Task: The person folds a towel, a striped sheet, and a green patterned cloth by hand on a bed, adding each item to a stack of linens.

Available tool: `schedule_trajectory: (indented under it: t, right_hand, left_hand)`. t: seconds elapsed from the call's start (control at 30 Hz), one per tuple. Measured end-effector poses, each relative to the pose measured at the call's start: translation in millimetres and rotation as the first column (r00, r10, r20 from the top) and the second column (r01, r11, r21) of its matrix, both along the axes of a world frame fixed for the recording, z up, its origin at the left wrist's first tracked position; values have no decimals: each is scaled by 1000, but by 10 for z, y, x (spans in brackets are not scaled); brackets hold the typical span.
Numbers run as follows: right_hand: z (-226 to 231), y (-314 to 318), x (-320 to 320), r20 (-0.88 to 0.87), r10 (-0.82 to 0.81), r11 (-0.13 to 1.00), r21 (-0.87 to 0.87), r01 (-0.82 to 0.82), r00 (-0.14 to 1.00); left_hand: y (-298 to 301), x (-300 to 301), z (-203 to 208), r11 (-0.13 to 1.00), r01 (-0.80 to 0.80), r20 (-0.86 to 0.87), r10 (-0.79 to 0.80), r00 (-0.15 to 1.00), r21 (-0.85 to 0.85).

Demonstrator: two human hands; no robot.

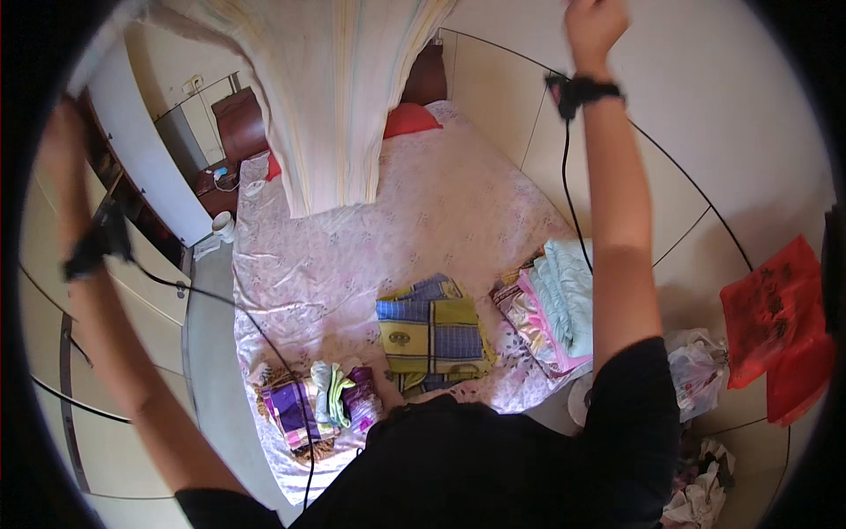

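A pale cream, striped cloth (330,115) hangs above a bed with a pink floral sheet (467,189). Whether the person's raised, blurred left hand (66,141) and raised right hand (597,33) are open or gripping it cannot be told. A folded yellow-and-blue checked cloth (434,331) lies between other textile piles; a glossy brown headboard (240,123) stands behind.

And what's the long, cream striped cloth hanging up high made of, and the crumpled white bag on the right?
The long, cream striped cloth looks like thin, matt fabric, perhaps cotton: it hangs in soft folds. The crumpled white bag is probably thin, shiny plastic: it has crinkly glints.
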State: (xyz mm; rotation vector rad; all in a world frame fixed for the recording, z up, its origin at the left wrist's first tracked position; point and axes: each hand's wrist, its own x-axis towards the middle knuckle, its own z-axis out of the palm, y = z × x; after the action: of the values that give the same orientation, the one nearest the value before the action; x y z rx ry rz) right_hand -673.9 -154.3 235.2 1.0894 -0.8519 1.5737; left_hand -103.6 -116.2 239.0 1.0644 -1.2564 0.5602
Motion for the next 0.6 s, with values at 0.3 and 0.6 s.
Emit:
schedule_trajectory:
  t: [0.3,0.6]
  right_hand:
    - [-6151,1480,-212,-97,73,-293,949,115,993]
    - [-7769,3729,-391,50,-111,-885,450,-122,993]
  left_hand:
    - [1342,138,-6775,397,-488,564,-97,820,778]
    - [3457,-462,-7125,-520,-210,110,-218,970,828]
